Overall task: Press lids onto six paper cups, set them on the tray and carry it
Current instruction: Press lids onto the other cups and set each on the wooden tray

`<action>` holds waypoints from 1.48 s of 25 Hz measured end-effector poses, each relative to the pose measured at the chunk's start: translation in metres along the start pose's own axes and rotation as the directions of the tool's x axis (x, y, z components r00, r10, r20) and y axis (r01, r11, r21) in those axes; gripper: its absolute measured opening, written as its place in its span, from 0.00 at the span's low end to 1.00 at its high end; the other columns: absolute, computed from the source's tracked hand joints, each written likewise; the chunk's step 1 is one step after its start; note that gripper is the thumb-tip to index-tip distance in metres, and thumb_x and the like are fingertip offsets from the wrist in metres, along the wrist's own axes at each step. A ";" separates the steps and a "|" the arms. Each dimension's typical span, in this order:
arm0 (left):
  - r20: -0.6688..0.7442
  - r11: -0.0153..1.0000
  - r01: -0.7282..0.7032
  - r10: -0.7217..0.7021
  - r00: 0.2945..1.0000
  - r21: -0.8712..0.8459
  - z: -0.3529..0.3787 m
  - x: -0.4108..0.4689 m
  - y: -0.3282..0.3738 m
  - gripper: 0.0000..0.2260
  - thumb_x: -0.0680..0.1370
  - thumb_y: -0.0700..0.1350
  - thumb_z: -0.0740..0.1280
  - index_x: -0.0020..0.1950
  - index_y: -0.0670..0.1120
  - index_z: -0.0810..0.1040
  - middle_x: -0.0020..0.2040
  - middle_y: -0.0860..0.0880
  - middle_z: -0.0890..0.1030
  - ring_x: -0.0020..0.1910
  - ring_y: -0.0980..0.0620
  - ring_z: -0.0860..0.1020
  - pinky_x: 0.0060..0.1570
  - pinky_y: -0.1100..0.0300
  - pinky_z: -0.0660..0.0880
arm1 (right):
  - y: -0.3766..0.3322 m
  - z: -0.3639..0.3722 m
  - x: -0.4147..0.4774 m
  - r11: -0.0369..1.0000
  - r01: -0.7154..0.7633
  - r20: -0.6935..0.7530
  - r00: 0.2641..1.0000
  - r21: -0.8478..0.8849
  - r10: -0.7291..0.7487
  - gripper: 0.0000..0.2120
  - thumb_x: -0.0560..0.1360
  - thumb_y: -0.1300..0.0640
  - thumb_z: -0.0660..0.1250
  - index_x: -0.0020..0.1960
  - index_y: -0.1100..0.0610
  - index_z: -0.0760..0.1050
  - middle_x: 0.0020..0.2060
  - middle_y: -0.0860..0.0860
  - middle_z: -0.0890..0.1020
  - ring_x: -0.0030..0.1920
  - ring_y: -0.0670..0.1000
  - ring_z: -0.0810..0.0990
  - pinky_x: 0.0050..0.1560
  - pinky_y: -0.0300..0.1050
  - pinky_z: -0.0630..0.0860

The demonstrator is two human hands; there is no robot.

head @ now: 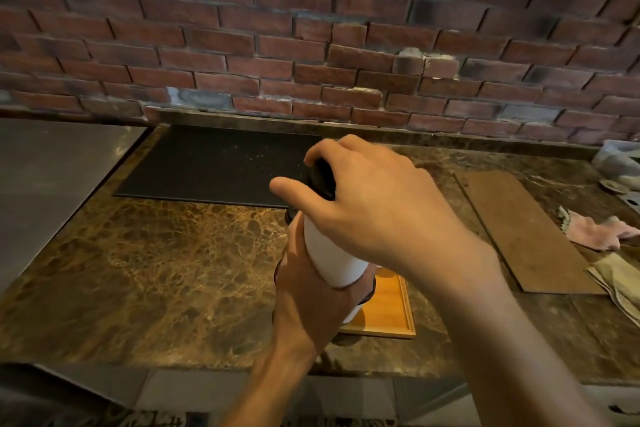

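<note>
Above the brown marble bench's (145,270) front edge, the left hand (311,302) wraps a white paper cup (332,253) tight; the right hand (374,204) closes its grip on the black plastic lid (322,180). Uneven pressing could crumple the tilted cup.

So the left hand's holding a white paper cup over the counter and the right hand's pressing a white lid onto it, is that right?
Not quite: the lid is black, not white, as the head view shows. The rest stands: the left hand holds the white paper cup above the counter while the right hand presses on top.
</note>
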State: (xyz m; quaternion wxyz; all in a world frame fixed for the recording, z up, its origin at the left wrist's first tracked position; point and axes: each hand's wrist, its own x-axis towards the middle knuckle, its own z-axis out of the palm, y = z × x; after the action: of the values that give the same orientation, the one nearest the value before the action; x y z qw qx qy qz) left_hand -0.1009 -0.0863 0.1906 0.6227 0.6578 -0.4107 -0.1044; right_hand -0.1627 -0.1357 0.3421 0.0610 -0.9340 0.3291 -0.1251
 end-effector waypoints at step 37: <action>0.619 0.920 0.085 0.186 0.763 -0.381 -0.018 0.056 0.027 0.31 0.61 0.40 0.77 0.61 0.54 0.72 0.55 0.57 0.81 0.54 0.56 0.80 0.46 0.65 0.78 | 0.072 -0.030 0.030 0.604 0.365 0.029 0.840 0.708 -0.542 0.15 0.74 0.59 0.70 0.60 0.57 0.78 0.56 0.51 0.81 0.56 0.48 0.80 0.51 0.37 0.76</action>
State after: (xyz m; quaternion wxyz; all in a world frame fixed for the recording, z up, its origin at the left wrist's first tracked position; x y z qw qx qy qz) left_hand -0.0644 -0.1071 0.2397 0.5636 0.4338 -0.5879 -0.3853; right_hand -0.1918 -0.2118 0.3630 0.4021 -0.9059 0.0005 -0.1331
